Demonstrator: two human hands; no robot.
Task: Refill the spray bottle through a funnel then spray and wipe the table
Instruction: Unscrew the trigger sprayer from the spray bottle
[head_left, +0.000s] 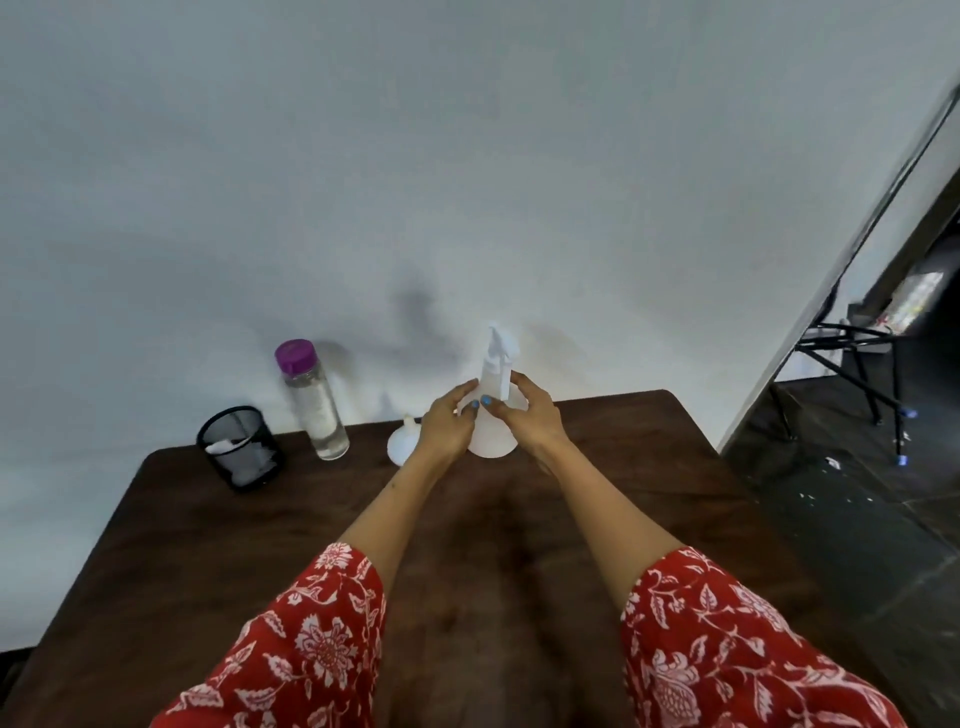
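Note:
A white spray bottle stands upright near the far edge of the dark wooden table, its trigger head rising above my hands. My left hand grips the bottle's body from the left. My right hand grips it from the right, just below the trigger head. A white funnel lies on the table just left of my left hand, partly hidden by it. A clear water bottle with a purple cap stands further left.
A black mesh cup holding something white sits at the table's far left corner. A white wall runs behind the table. To the right, a dark floor holds a black metal stand.

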